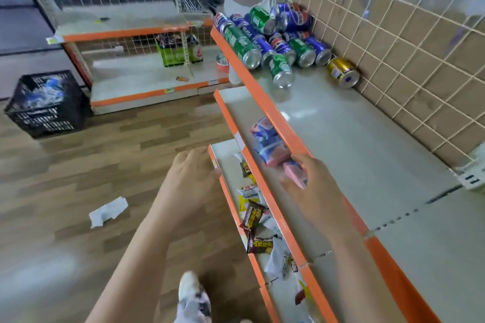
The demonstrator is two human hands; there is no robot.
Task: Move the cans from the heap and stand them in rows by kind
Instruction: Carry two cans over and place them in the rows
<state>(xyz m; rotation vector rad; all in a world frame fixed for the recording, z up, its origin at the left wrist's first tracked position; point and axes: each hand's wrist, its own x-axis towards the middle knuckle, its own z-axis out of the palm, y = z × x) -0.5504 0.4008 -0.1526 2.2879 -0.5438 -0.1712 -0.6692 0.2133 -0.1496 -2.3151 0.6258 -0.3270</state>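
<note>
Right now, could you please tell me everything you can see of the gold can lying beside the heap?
The gold can is a metal drinks can with a shiny gold wall, a darker band too blurred to read, and an end with a blue-purple centre facing the camera. It lies on its side on the pale shelf, close against the wire mesh back, just right of the heap of cans. Whether it touches the nearest blue can is unclear.
</note>
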